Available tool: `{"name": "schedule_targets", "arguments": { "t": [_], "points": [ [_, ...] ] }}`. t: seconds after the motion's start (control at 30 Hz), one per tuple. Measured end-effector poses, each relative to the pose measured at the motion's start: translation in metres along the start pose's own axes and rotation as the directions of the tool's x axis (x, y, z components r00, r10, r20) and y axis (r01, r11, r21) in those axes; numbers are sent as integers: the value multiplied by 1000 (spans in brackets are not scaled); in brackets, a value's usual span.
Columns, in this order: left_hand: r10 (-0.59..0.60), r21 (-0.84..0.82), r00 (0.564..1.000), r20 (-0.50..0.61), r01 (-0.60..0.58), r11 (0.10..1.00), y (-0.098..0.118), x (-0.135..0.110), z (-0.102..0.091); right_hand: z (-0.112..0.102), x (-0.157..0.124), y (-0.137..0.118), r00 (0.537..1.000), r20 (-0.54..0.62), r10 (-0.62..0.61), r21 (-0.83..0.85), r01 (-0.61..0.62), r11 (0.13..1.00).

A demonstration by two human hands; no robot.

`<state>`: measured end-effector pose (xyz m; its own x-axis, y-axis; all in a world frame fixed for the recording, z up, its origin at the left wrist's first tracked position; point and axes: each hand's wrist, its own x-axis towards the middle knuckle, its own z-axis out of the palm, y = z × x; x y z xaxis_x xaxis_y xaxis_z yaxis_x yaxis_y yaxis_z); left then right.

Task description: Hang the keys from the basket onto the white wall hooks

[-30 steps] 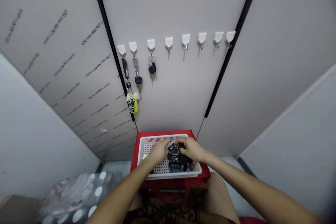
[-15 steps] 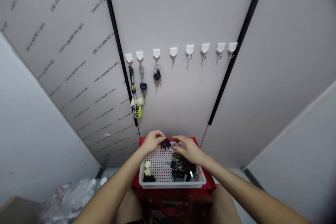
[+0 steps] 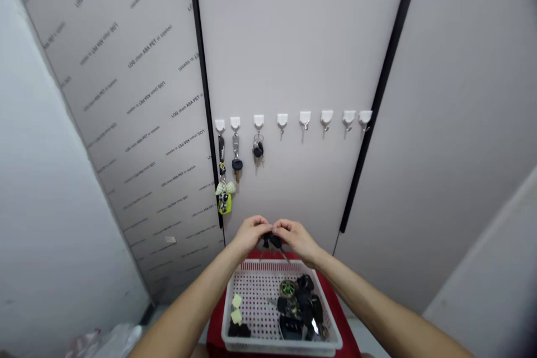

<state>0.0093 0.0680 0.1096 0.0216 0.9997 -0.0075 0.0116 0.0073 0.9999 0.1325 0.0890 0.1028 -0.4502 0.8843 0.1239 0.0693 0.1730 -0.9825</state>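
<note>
**Single view, head camera.**

Item 1: left hand (image 3: 251,235) and right hand (image 3: 296,239), at lower centre of the frame, raised above the far rim of the basket. Both are closed, fingertips nearly meeting, and together they grip a small black key bunch (image 3: 272,240), whose metal blades show just beneath the fingers. The bunch hangs in the air, below the hook row and not touching the wall.

Item 2: white plastic basket (image 3: 279,348), perforated floor with red showing through, at bottom centre, resting on a red base (image 3: 216,330).

Item 3, inside the basket, right side: a round green-and-gold key ornament (image 3: 287,288) beside a heap of black key fobs (image 3: 306,302).

Item 4, inside the basket, left side: two pale yellow foam squares (image 3: 237,309) above a small black piece (image 3: 239,330).

Item 5: row of eight white adhesive wall hooks (image 3: 305,118), running across the centre of the frame on a pale grey panel (image 3: 293,39).

Item 6, on the three leftmost hooks: a black lanyard with a yellow-green fob (image 3: 225,204), a black-headed key (image 3: 237,165) and a black car key (image 3: 257,150).

Item 7: grey printed panel (image 3: 126,95), at upper left.
</note>
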Motion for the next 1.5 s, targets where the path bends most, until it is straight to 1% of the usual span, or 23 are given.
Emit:
{"name": "schedule_targets", "arguments": {
  "t": [0.1, 0.17, 0.27, 0.37, 0.47, 0.53, 0.6, 0.7, 0.8, 0.87, 0.93, 0.97, 1.0, 1.03, 1.07, 1.1, 1.13, 1.17, 1.2, 1.27, 1.33, 1.4, 1.5],
  "points": [
    [87, -49, 996, 14, -87, 995, 20, 7, -3, -10, 15, -29, 993, -77, -89, -40, 86, 996],
    [169, -36, 986, -8, -169, 985, 39, 13, -3, -18, 29, -52, 973, -160, -168, -68, 159, 985],
    [248, -24, 964, -100, -251, 968, 74, 25, 3, -30, 52, -87, 905, -304, -296, -143, 264, 954],
    [327, 55, 929, -172, -323, 945, 108, 41, 12, -42, 76, -116, 810, -429, -399, -258, 313, 914],
    [437, 249, 872, -220, -383, 890, 131, 56, 19, -51, 96, -134, 710, -546, -445, -369, 273, 888],
    [482, 351, 842, -244, -386, 853, 137, 64, 22, -55, 105, -139, 666, -597, -446, -424, 210, 881],
    [490, 401, 835, -252, -371, 838, 136, 69, 23, -57, 111, -140, 655, -621, -431, -464, 136, 875],
    [480, 421, 841, -250, -352, 836, 131, 70, 24, -58, 116, -137, 678, -599, -427, -523, 72, 849],
    [478, 433, 849, -226, -352, 830, 121, 63, 23, -60, 117, -133, 706, -543, -455, -560, 100, 823],
    [480, 449, 850, -216, -350, 822, 107, 56, 22, -62, 109, -125, 697, -532, -481, -563, 133, 816],
    [484, 463, 854, -192, -356, 812, 81, 46, 21, -63, 93, -106, 679, -527, -511, -578, 155, 801],
    [475, 467, 865, -163, -357, 809, 63, 40, 21, -62, 81, -91, 690, -508, -516, -592, 156, 791],
    [451, 469, 884, -121, -349, 811, 42, 33, 21, -60, 66, -73, 730, -461, -504, -610, 151, 777],
    [406, 471, 911, -74, -327, 819, 20, 26, 21, -58, 48, -53, 801, -378, -464, -632, 143, 761],
    [340, 480, 940, -22, -288, 829, -3, 17, 21, -55, 29, -32, 884, -257, -390, -656, 137, 742],
    [262, 497, 965, 30, -242, 833, -26, 8, 22, -51, 10, -11, 953, -104, -285, -682, 140, 718],
    [184, 525, 979, 90, -204, 826, -47, -1, 24, -47, -10, 7, 984, 54, -169, -709, 157, 687],
    [114, 561, 981, 159, -185, 807, -66, -11, 26, -44, -28, 23, 980, 183, -74, -734, 186, 653],
    [58, 601, 970, 234, -191, 776, -81, -19, 28, -42, -43, 37, 960, 281, -8, -750, 225, 622],
    [-1, 680, 932, 362, -263, 685, -100, -33, 32, -40, -66, 54, 924, 379, 56, -780, 287, 557],
    [-8, 747, 909, 416, -338, 572, -108, -41, 35, -39, -78, 62, 914, 397, 86, -818, 311, 483],
    [-9, 799, 908, 420, -365, 479, -108, -44, 36, -38, -82, 66, 915, 388, 107, -860, 317, 400],
    [-33, 830, 904, 427, -377, 411, -107, -42, 36, -33, -79, 71, 918, 383, 101, -894, 340, 292]
  ]
}}
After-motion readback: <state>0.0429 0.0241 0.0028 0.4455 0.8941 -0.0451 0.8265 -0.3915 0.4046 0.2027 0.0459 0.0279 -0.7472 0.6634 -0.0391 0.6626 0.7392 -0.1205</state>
